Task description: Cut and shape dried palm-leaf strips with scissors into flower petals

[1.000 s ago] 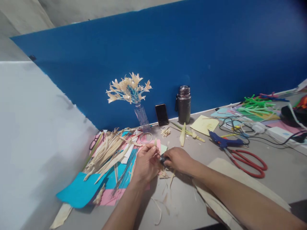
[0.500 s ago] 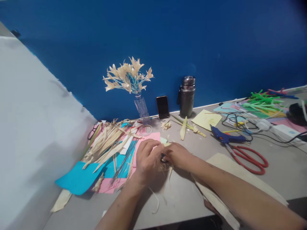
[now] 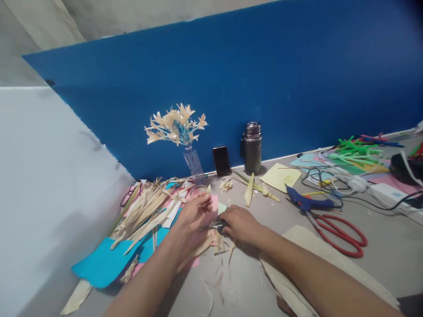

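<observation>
My left hand (image 3: 193, 214) is raised over the pink paper, fingers pinched on a small pale husk piece (image 3: 209, 189) whose tip pokes above the fingertips. My right hand (image 3: 240, 223) is closed around the dark handles of small scissors (image 3: 218, 226). Their blades point left, below my left fingers, and are partly hidden behind that hand. Loose husk scraps (image 3: 216, 251) lie on the table under both hands. Left of my left hand spreads a pile of dried corn husk strips (image 3: 142, 213) over pink and blue sheets.
Husk flowers (image 3: 175, 125) stand in a clear bottle (image 3: 194, 165) beside a phone (image 3: 221, 160) and a flask (image 3: 253, 149). To the right lie a blue glue gun (image 3: 307, 200), red-handled scissors (image 3: 343, 237), cables and green pipe cleaners (image 3: 357, 149). A cream cloth-like sheet (image 3: 310, 246) sits under my right forearm.
My hands have come apart: the left moved left and up with the husk piece, and the scissors in my right hand now show more. The camera has tilted up.
</observation>
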Motion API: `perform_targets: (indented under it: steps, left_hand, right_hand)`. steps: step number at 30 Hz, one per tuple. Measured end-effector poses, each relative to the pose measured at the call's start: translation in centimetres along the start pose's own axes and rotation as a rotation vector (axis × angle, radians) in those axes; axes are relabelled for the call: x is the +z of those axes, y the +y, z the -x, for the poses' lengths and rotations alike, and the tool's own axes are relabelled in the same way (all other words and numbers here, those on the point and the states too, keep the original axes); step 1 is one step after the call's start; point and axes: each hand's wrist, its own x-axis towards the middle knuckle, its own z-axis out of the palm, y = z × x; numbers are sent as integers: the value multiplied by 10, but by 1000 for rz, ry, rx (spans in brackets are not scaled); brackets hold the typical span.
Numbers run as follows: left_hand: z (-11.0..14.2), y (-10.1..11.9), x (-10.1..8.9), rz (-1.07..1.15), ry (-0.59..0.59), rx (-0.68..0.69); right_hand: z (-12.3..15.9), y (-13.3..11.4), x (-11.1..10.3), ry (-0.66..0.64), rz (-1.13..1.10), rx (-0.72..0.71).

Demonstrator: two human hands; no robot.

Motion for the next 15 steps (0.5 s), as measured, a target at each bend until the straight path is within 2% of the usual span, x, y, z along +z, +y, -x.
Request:
perform_targets:
  steps: [4, 8, 12, 15]
  left_hand:
    - [-44, 0, 11, -180, 55, -13]
    - [-76, -15, 30, -368, 125, 2]
    - [-86, -18, 46, -478, 125, 70]
    - [-77, 1, 40, -531, 102, 146]
  right_hand:
    - [-1, 3, 0, -9, -14, -36]
    - [-2, 4, -1, -16, 1, -45]
    - [-2, 8, -6, -19, -6, -19]
    - [-3, 14, -11, -18, -21, 21]
